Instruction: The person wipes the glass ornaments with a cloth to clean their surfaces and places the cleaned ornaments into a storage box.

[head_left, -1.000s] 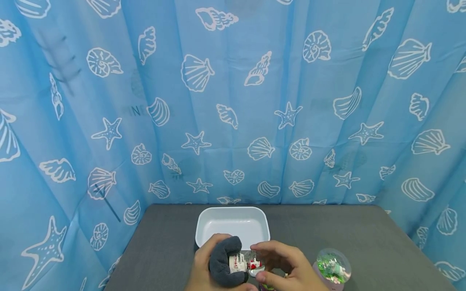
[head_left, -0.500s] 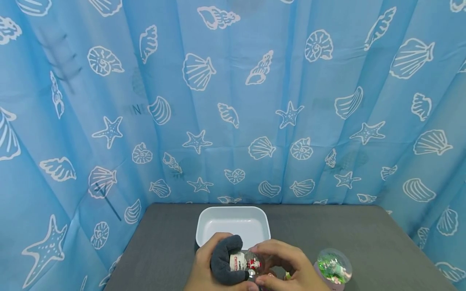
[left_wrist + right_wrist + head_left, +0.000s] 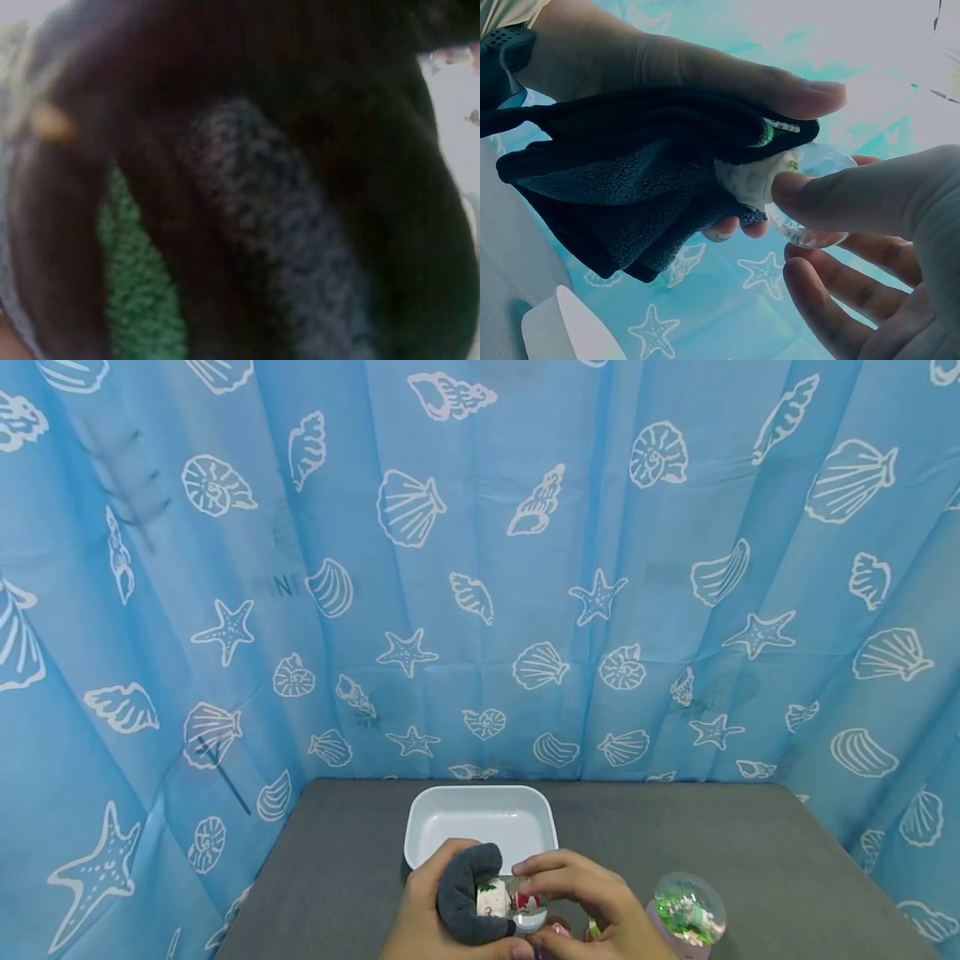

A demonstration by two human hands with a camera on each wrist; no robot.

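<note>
My left hand [image 3: 423, 902] grips a dark grey plush cloth [image 3: 468, 897], folded in a curve round the base of a small snow globe. The snow globe [image 3: 492, 897] lies on its side, its white base with red marks toward the cloth and its clear dome to the right, a red and white figure inside. My right hand [image 3: 592, 902] holds the dome between thumb and fingers. In the right wrist view the thumb lies across where the dome meets the base, and the cloth [image 3: 630, 180] hangs in folds. Dark cloth with a green patch [image 3: 142, 285] fills the left wrist view.
A white rectangular tray [image 3: 480, 792] stands just beyond my hands. A second snow globe [image 3: 688, 914], with green and pink bits inside, stands right of my right hand. Something small and yellow [image 3: 594, 930] shows between my right fingers. A blue shell-print curtain [image 3: 480, 568] hangs behind the grey table [image 3: 337, 860].
The snow globe has turned about its long axis in the cloth; the lettering on its base has shifted round. My right fingers have moved over the dome. The left hand has hardly moved.
</note>
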